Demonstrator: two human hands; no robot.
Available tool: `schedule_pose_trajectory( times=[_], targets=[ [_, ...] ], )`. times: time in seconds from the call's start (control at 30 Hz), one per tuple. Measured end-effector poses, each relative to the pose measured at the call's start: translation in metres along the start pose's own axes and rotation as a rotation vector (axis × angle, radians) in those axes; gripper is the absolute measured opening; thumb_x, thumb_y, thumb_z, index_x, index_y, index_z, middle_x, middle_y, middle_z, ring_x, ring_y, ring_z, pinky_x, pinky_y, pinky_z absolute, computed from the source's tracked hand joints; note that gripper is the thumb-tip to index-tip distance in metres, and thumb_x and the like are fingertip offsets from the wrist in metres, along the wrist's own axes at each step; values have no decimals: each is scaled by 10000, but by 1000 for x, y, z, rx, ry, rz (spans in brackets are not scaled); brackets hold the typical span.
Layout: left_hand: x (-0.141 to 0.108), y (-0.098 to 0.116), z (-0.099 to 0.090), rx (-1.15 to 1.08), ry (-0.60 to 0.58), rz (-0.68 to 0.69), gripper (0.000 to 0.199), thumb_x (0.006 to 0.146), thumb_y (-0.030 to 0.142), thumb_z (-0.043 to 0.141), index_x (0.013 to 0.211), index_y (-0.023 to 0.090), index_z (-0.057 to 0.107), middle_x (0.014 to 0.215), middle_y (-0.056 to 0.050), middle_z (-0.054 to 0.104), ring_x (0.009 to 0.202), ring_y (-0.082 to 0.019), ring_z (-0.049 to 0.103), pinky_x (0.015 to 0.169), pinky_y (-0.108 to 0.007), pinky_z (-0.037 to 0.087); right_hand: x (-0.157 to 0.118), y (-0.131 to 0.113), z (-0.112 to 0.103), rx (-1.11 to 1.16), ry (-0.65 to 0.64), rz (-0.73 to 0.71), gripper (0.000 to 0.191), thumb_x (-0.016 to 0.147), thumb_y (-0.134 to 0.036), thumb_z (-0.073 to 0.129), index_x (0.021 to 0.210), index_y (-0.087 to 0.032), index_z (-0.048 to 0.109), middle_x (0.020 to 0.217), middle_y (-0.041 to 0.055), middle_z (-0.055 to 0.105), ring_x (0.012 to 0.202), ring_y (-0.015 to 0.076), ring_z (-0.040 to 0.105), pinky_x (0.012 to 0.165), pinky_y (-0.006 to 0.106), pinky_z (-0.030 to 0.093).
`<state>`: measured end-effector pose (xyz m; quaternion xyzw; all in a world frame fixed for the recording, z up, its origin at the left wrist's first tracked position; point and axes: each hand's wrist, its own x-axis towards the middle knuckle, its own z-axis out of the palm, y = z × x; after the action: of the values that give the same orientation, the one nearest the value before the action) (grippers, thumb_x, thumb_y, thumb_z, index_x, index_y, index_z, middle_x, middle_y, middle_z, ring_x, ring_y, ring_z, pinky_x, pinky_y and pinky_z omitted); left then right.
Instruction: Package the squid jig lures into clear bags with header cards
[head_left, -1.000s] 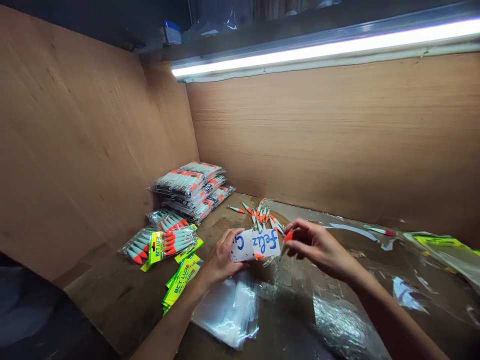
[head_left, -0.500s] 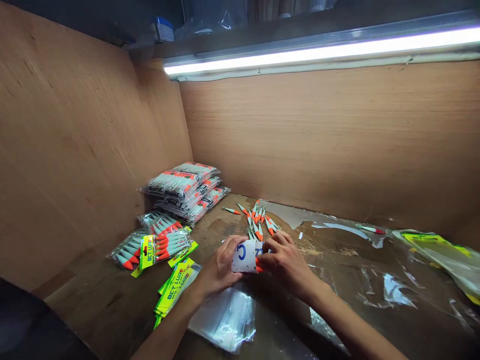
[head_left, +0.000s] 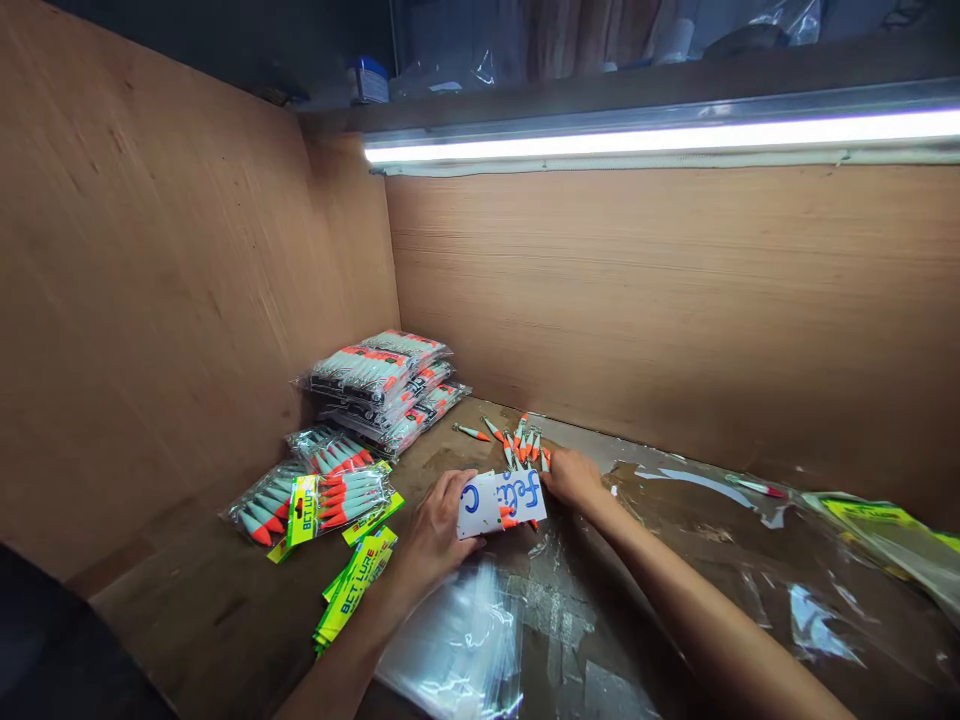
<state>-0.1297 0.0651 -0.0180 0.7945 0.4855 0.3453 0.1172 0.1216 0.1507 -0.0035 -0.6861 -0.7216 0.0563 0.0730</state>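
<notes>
My left hand grips a folded white card with blue handwriting by its left end. An orange lure tip shows at the card's lower edge. My right hand is curled at the right edge of a loose pile of fishing lures, pale with orange ends. Its fingertips are hidden, so what they hold cannot be made out. Under my left wrist lies a stack of clear plastic bags, with yellow-green header cards left of it.
Packed lure bags are stacked in the back left corner. Nearer lie smaller lure packs. At the right are a single lure and yellow-green plastic packaging. A lit tube runs beneath the shelf.
My right hand has left the card and moved away to the right-hand side of the lure pile. The card's writing is now more exposed. The view has shifted slightly.
</notes>
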Motion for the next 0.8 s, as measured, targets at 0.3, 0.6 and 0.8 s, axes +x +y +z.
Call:
schedule_pose_trajectory(
  times=[0.3, 0.6, 0.8],
  targets=[
    [-3, 2, -3, -2, 18, 6, 821, 632, 100, 736, 1364, 282, 412, 1286, -64, 507, 1167, -271, 541, 990, -457, 461, 2, -3, -27, 34, 54, 62, 331, 911, -364, 517, 1000, -117, 718, 995, 236, 727, 903, 311, 707, 704, 337, 483],
    [-2, -8, 5, -7, 4, -26, 802, 633, 142, 752, 1347, 274, 412, 1264, -69, 507, 1137, -277, 555, 962, -458, 470, -66, 12, -41, 257, 171, -496, 229, 956, -268, 487, 953, -237, 714, 858, 35, 732, 768, 185, 655, 662, 262, 402],
    [-3, 2, 3, -46, -8, -18, 799, 615, 140, 755, 1333, 266, 427, 1239, -58, 517, 1133, -266, 550, 968, -432, 468, -71, -19, -17, 183, 279, -534, 119, 904, -304, 638, 898, -261, 749, 865, 31, 697, 878, 197, 590, 703, 274, 395]
  ],
)
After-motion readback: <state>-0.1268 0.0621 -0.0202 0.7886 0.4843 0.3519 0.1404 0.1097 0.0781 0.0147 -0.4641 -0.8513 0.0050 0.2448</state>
